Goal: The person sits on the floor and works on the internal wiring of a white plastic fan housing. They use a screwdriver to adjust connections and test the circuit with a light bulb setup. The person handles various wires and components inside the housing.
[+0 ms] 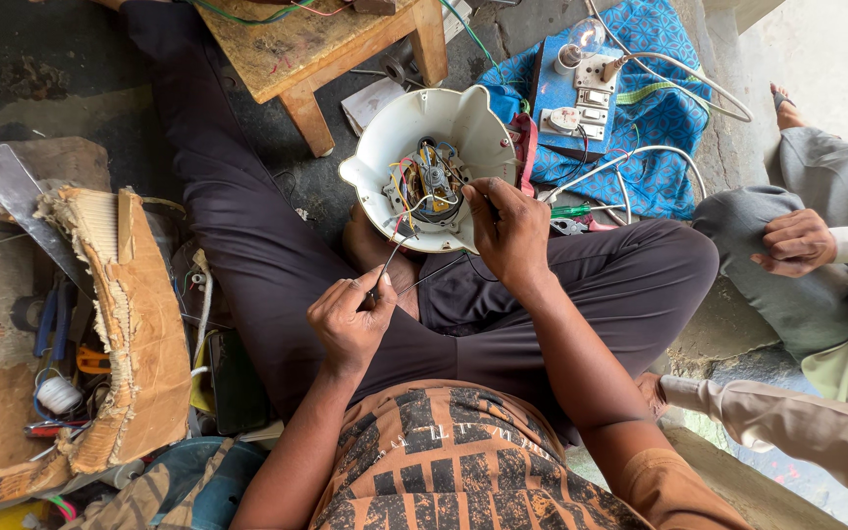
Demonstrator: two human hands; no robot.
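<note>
Both hands work over a white plastic housing (414,128) that sits tipped on the person's lap, its open side up and its small motor (434,182) and coloured wires (402,191) exposed. Left hand (350,319) is closed in a pinch on a thin metal probe (388,263), whose tip reaches up toward the wiring at the housing's lower edge. Right hand (510,231) is curled over the housing's rim, fingers bent down onto the edge beside the motor, steadying it; whether it also holds a wire I cannot tell.

The thin wires look easy to snag: if the probe slips, it could likely pull one loose or bridge two contacts. The housing rests only on the thighs, so a shift of the legs might tip it.

Around the person the ground is rough grey concrete. A low wooden stool (316,49) stands just beyond the knees. To the right lies a blue patterned cloth (660,147) bearing a board with sockets and a bulb (581,88), white cables looping off it. A torn cardboard box (120,324) of tools sits to the left. Another person (817,245) sits at the right edge, one hand on a knee.
</note>
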